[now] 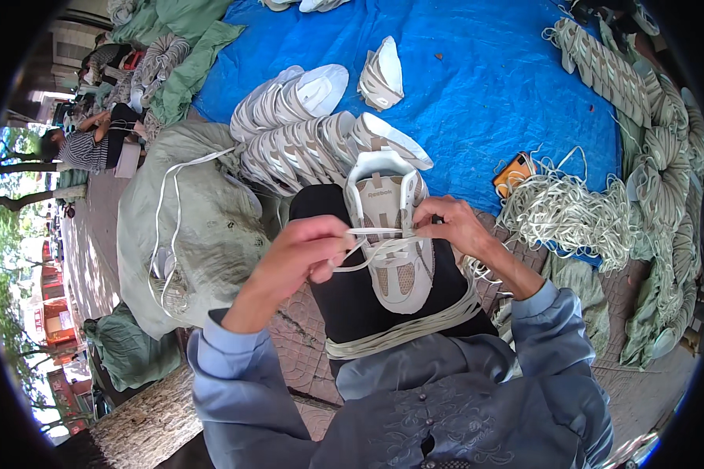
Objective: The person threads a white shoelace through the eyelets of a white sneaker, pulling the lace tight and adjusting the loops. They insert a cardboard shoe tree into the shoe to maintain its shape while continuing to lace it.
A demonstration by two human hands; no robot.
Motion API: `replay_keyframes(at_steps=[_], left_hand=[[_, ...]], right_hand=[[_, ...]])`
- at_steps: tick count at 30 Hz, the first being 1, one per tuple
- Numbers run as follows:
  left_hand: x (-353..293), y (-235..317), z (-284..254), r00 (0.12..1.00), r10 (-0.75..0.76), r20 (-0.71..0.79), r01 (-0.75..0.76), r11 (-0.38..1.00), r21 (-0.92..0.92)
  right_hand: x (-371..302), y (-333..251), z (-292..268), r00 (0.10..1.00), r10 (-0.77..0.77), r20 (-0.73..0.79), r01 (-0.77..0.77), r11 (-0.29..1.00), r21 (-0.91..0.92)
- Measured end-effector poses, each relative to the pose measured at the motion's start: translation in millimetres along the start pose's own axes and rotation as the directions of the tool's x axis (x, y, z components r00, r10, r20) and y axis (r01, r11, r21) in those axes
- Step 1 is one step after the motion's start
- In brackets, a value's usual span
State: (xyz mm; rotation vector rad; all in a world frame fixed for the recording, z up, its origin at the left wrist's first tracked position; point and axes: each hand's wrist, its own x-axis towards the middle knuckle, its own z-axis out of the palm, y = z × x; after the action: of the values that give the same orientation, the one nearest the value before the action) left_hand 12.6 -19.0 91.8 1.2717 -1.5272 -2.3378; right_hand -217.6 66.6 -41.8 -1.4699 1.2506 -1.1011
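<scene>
A beige and white shoe upper (pixel 403 289) rests on my dark-covered lap, its toe pointing toward me. A flat white shoelace (pixel 379 232) runs across the upper between my hands. My left hand (pixel 293 254), at the upper's left side, pinches the lace with the fingers closed. On the other side, my right hand (pixel 457 227) has thumb and finger closed on the lace against the eyelet edge. A loop of lace hangs below the left fingers. Several more laces (pixel 407 338) lie in a band across my thighs.
Stacked shoe uppers (pixel 289 160) lie just beyond my knees on a blue tarp (pixel 485 109), with one small stack (pixel 383 78) apart. At right are a tangled lace heap (pixel 563 219), an orange object (pixel 514 173) and long rows of uppers (pixel 602 70). A pale sack (pixel 180 227) bulges at left; another person (pixel 94 148) sits beyond.
</scene>
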Motion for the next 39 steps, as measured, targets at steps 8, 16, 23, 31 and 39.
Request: replay_keyframes(at_steps=[8,16,23,31,39], left_hand=[[-41.4,-11.2,24.2,0.932,0.361,0.025,-0.301,0.812,-0.5],[-21.1,-40.0,-42.9,0.775,0.465,-0.428,-0.587,0.28,-0.76],[-95.5,-114.5,-290.3,0.333,0.172,-0.927,-0.924,0.254,-0.285],[-183.2,-117.2,-398.1,0.033,0.085,-0.996,-0.884,0.468,0.011],[-225.2,-93.4,-443.0,0.083,0.051,-0.995,-0.707,0.707,-0.023]], right_hand=[[5.9,-73.1,53.9,0.876,-0.481,0.043,0.436,0.75,-0.496],[35.2,-31.8,-31.6,0.98,0.173,-0.095,-0.137,0.943,0.303],[49.8,16.2,-248.5,0.726,0.165,-0.668,-0.328,0.936,-0.125],[-10.1,65.0,-428.9,0.588,0.123,-0.799,-0.583,0.749,-0.314],[-104.9,67.6,-537.7,0.539,0.008,-0.842,-0.711,0.54,-0.45]])
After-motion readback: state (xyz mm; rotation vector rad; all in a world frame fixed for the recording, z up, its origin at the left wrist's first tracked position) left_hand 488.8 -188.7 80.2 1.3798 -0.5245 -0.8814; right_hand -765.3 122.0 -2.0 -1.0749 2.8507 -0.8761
